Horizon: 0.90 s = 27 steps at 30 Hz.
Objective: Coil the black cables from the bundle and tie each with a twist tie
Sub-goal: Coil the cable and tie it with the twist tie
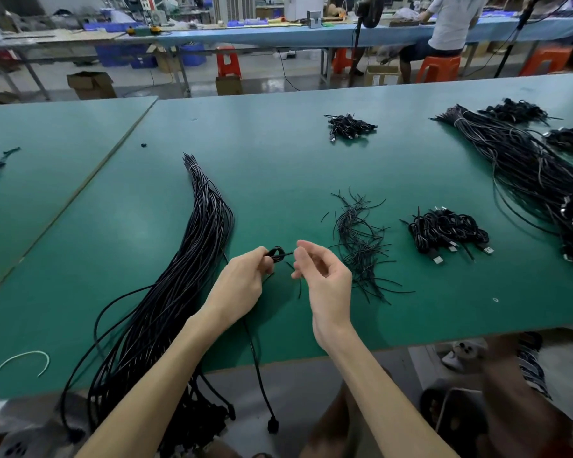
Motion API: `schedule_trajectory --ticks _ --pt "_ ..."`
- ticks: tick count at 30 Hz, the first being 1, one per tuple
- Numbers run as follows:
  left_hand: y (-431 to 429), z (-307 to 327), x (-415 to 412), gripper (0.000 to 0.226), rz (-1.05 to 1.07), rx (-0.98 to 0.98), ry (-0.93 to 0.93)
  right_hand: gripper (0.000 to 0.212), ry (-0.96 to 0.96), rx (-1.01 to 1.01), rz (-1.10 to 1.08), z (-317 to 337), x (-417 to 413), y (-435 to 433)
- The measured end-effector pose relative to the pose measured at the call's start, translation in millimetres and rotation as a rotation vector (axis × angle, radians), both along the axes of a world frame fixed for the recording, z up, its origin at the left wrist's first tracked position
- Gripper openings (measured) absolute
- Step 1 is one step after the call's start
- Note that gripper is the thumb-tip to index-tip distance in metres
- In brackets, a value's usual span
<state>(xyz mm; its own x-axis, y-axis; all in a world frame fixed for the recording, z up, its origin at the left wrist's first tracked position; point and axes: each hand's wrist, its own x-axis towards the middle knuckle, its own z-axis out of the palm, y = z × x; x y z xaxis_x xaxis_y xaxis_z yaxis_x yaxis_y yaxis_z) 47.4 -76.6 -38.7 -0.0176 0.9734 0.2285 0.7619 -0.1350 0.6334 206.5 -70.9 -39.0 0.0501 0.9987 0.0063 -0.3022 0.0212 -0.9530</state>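
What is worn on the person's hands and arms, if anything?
Nothing visible. The left hand and right hand are bare, without gloves or rings. Both forearms are bare too: no sleeves, watch or bracelet in view.

Two bundles (192, 259) (523, 166), one twist-tie pile (361, 246), perhaps four coiled-cable heaps (444, 231) (349, 125) (513, 110) (569, 138).

The table (278, 160) has a smooth, matt green top with a faint sheen. Along its left side the cable bundle (192, 259) wears glossy black plastic streaked with pale highlights. At the table's near edge the left hand (242, 282) grips a cable coil (276, 252) of the same shiny jacket, and the right hand (325, 282) pinches a thin, matt black twist tie (289, 254). Right of the table's middle, coiled cables (444, 231) end in bright metal USB plugs (438, 259).
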Motion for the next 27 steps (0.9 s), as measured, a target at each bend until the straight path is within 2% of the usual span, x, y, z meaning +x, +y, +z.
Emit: schedule_trajectory --ticks 3,5,7,10,12,16,22,24,26,27 --pt "-1 -2 0 0.031 0.056 0.056 -0.034 0.01 -0.049 -0.011 -0.139 0 1 -2" --pt "-1 -2 -2 0.031 0.085 0.086 -0.113 0.008 -0.221 0.019 -0.193 -1 4 -2" --pt "-1 -2 -1 0.031 0.102 0.103 -0.14 0.011 -0.548 0.093 -0.155 -2 12 -3" --pt "-1 -4 1 0.033 0.112 0.09 -0.081 0.029 -1.123 0.161 -0.014 -2 19 -2" --pt "0 -5 1 0.035 0.126 0.077 -0.117 0.034 -1.276 0.155 0.009 1 17 -3" --pt "2 -6 -1 0.037 0.122 0.072 -0.246 0.028 -1.464 0.193 0.035 8 10 0" --pt "2 -4 1 0.038 0.071 0.036 -0.412 0.014 -1.646 0.23 0.147 18 4 2" --pt "2 -2 0 0.038 0.05 0.033 -0.455 0.015 -1.625 0.251 0.113 16 3 1" --pt "2 -2 0 0.039 0.025 0.022 -0.498 0.016 -1.475 0.278 -0.001 13 5 -1" --pt "2 -2 0 0.039 0.014 0.007 -0.52 0.015 -1.341 0.275 -0.047 13 7 -1"
